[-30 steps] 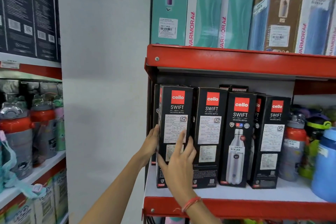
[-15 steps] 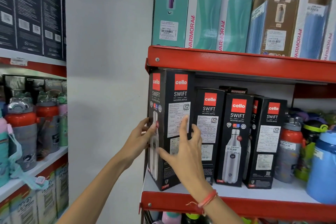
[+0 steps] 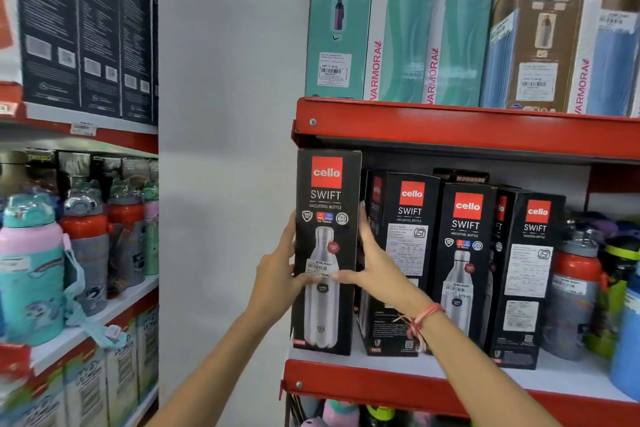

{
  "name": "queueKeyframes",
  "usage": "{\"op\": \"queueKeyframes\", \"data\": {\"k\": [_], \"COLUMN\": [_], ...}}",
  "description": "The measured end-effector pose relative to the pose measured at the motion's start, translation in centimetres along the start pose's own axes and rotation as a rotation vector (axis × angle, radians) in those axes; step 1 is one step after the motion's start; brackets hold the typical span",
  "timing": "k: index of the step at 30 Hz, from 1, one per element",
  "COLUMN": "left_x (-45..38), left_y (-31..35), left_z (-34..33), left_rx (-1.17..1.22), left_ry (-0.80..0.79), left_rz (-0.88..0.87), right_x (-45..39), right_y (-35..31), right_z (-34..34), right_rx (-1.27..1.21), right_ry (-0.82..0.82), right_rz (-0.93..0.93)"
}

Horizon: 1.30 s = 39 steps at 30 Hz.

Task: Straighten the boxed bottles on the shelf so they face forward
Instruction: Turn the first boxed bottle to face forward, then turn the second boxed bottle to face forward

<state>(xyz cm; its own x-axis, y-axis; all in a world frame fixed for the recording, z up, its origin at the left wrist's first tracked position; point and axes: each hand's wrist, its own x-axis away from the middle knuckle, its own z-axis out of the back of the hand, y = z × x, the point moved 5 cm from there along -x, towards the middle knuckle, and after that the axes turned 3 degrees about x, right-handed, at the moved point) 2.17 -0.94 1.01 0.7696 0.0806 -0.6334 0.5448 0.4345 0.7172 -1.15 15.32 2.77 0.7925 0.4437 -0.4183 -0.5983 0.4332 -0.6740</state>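
Note:
A black Cello Swift bottle box (image 3: 325,204) stands at the left end of the red shelf (image 3: 450,388), its bottle picture facing forward. My left hand (image 3: 280,274) grips its left edge and my right hand (image 3: 374,270) grips its right edge, thumbs on the front. To its right stand more black Cello boxes: the second box (image 3: 408,253) shows its printed label side, the third box (image 3: 464,253) shows the bottle picture, and the fourth box (image 3: 530,274) shows its label side.
Loose bottles (image 3: 575,288) crowd the shelf's right end. Tall Varmora boxes (image 3: 460,24) fill the shelf above. A white wall (image 3: 225,149) lies to the left, and beyond it another rack holds children's bottles (image 3: 31,260) and dark boxes (image 3: 83,28).
The leftmost box was turned from its label side to its bottle-picture front. Both hands shifted from one face to opposite edges. The camera moved closer.

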Motion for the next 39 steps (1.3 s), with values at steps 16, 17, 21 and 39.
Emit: {"op": "queueKeyframes", "data": {"k": [16,17,21,39], "left_x": [-0.1,0.2,1.4,1.7], "left_y": [-2.3,-2.4,-2.4,4.1], "left_z": [-3.7,-3.8,-4.4,-8.6], "left_rx": [-0.307,-0.323,-0.337,-0.205], "left_ry": [-0.026,-0.012,0.055,0.083], "left_rz": [0.09,0.091,0.097,-0.134], "right_x": [2.0,2.8,4.5,7.6], "right_y": [2.4,2.3,3.9,4.1], "right_z": [0.0,0.8,2.7,6.3], "right_rx": [0.4,0.401,0.519,0.269], "right_ry": [0.559,0.691,0.963,0.672], "right_rz": [-0.035,0.015,-0.163,-0.113]}}
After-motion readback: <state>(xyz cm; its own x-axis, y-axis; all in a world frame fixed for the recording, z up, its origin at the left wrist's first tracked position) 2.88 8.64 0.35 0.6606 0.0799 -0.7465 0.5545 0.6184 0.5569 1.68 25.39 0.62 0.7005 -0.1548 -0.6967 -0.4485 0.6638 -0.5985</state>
